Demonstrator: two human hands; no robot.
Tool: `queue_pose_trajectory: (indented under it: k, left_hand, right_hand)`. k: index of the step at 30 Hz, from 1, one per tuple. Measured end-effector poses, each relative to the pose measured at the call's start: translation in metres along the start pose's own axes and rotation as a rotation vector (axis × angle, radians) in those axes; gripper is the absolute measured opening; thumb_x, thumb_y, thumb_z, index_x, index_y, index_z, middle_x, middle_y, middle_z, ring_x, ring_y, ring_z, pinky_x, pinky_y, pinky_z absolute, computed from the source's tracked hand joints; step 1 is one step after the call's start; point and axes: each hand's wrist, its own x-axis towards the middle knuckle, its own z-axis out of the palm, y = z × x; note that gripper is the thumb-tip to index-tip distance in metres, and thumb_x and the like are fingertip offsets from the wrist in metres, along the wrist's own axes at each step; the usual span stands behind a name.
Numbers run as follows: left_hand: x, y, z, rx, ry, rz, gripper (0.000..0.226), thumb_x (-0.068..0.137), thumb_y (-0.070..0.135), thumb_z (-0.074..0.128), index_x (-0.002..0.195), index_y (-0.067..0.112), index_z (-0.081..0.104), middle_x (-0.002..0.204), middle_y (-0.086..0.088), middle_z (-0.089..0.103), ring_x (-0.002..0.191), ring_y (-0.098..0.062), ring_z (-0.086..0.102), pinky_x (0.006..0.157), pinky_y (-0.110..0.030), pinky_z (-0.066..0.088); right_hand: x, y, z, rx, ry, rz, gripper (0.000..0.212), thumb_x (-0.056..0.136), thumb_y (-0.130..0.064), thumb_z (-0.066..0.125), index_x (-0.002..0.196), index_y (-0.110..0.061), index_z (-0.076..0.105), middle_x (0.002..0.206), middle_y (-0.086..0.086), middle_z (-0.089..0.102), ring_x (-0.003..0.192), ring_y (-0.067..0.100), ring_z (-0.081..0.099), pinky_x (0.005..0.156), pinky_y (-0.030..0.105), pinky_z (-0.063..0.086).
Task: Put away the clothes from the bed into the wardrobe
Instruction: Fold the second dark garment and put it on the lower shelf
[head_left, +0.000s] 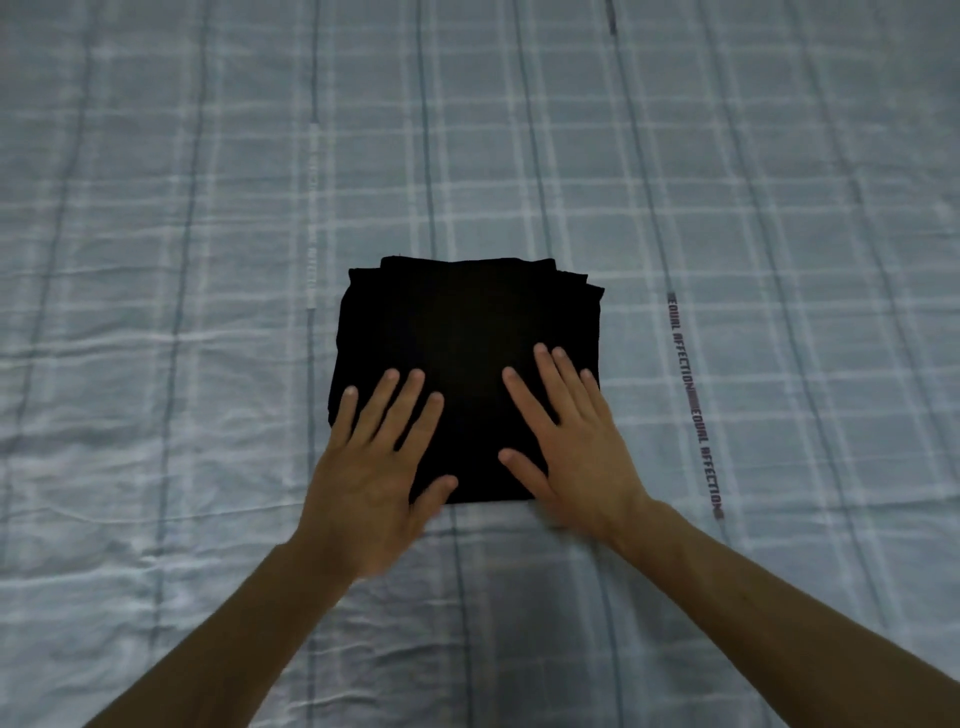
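Observation:
A black garment (467, 322), folded into a neat square, lies on the bed (208, 208) in the middle of the head view. My left hand (374, 467) lies flat on its near left part, fingers straight and spread. My right hand (566, 436) lies flat on its near right part, fingers straight too. Neither hand grips the cloth. The wardrobe is not in view.
The bed is covered by a light blue checked sheet with dark stripes and a printed line of letters (696, 405) to the right of the garment. The sheet fills the whole view around the garment.

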Motion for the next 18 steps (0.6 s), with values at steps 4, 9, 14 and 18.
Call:
queue_pose_trajectory:
  k: [4, 9, 14, 18]
  left_hand:
    - [-0.023, 0.004, 0.005, 0.016, -0.052, 0.053, 0.088, 0.089, 0.065, 0.049, 0.155, 0.012, 0.026, 0.165, -0.011, 0.015, 0.153, -0.028, 0.007, 0.120, -0.057, 0.015]
    - [-0.007, 0.009, 0.000, 0.060, -0.009, 0.020, 0.081, 0.070, 0.032, 0.073, 0.144, 0.010, 0.048, 0.153, -0.015, 0.041, 0.144, -0.033, 0.034, 0.118, -0.058, 0.023]
    - [0.012, 0.010, -0.001, 0.098, 0.200, 0.025, 0.054, 0.053, 0.001, 0.081, 0.104, 0.009, 0.067, 0.109, -0.012, 0.068, 0.104, -0.034, 0.064, 0.098, -0.050, 0.046]
    - [0.006, 0.008, -0.012, 0.101, 0.289, 0.051, 0.056, 0.047, -0.002, 0.081, 0.099, 0.012, 0.067, 0.091, -0.006, 0.066, 0.083, -0.028, 0.063, 0.082, -0.043, 0.047]
  right_hand:
    - [-0.031, -0.001, 0.005, -0.057, -0.064, -0.065, 0.090, 0.089, -0.071, 0.045, 0.158, -0.021, 0.015, 0.165, 0.013, 0.002, 0.152, 0.029, -0.006, 0.123, 0.052, 0.010]
    - [-0.022, -0.009, -0.001, -0.099, -0.047, -0.021, 0.088, 0.085, -0.049, 0.059, 0.157, -0.019, 0.019, 0.163, 0.016, 0.013, 0.152, 0.033, 0.004, 0.122, 0.052, 0.014]
    - [-0.013, -0.015, -0.001, -0.099, 0.042, 0.008, 0.091, 0.062, -0.026, 0.088, 0.143, -0.012, 0.047, 0.148, 0.019, 0.044, 0.140, 0.040, 0.037, 0.112, 0.053, 0.036]
    - [-0.013, -0.015, -0.013, -0.040, 0.185, 0.002, 0.068, 0.052, 0.000, 0.081, 0.118, -0.008, 0.063, 0.119, 0.011, 0.061, 0.113, 0.032, 0.057, 0.085, 0.043, 0.055]
